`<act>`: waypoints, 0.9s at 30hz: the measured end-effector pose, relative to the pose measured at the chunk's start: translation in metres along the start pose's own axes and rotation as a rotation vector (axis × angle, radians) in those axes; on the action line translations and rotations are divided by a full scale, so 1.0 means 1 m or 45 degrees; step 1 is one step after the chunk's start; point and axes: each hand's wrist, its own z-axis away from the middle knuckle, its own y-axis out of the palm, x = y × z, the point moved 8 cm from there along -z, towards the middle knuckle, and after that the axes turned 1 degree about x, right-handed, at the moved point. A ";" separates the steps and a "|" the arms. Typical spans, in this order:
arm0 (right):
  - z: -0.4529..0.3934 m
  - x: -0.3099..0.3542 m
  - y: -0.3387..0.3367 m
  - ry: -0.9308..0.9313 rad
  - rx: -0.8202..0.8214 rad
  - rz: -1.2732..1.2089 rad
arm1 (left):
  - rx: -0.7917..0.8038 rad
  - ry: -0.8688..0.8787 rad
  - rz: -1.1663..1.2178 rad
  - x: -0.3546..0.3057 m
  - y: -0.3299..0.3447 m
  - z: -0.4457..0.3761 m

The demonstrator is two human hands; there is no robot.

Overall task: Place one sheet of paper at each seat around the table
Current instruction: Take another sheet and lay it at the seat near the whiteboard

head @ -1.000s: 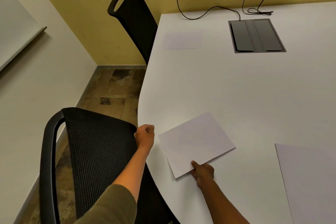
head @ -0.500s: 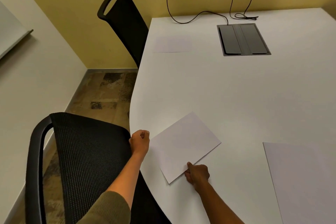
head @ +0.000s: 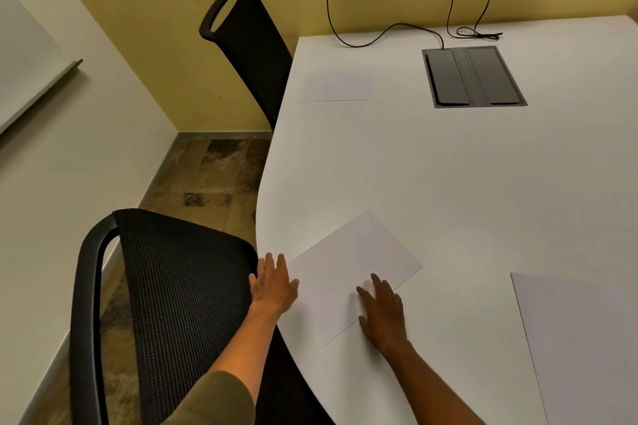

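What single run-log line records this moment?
left hand flat on table edge | right hand flat on sheet | near chair

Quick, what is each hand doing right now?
Left hand: open, fingers straight, at the table edge.
Right hand: open, flat on the sheet.

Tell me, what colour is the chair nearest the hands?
Black, with a mesh back; the head view shows it clearly.

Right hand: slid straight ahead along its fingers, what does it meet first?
Likely nothing solid soon. The right hand lies flat on the sheet, fingers pointing up and slightly left; past the sheet's far edge the table looks bare, though depth is uncertain.
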 end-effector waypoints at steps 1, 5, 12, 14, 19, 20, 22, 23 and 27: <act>-0.002 0.000 0.005 -0.013 0.044 0.039 | 0.045 -0.003 -0.015 0.000 0.006 0.002; -0.004 -0.008 0.020 0.004 0.171 0.129 | 0.139 0.008 -0.023 -0.006 0.026 0.012; -0.001 -0.011 0.020 0.048 0.159 0.147 | 0.219 -0.004 0.012 -0.013 0.054 0.026; -0.001 -0.012 0.020 0.053 0.151 0.148 | 0.227 -0.015 0.032 -0.011 0.057 0.028; -0.002 -0.012 0.022 0.071 0.154 0.117 | 0.236 -0.042 0.096 -0.004 0.061 0.032; -0.002 -0.012 0.022 0.073 0.150 0.110 | 0.244 -0.044 0.098 -0.004 0.062 0.032; -0.002 -0.012 0.022 0.074 0.144 0.101 | 0.264 -0.043 0.093 -0.004 0.066 0.034; -0.002 -0.012 0.022 0.075 0.143 0.102 | 0.273 -0.039 0.086 -0.005 0.068 0.035; -0.001 -0.013 0.022 0.064 0.152 0.105 | 0.335 0.015 0.038 -0.012 0.082 0.044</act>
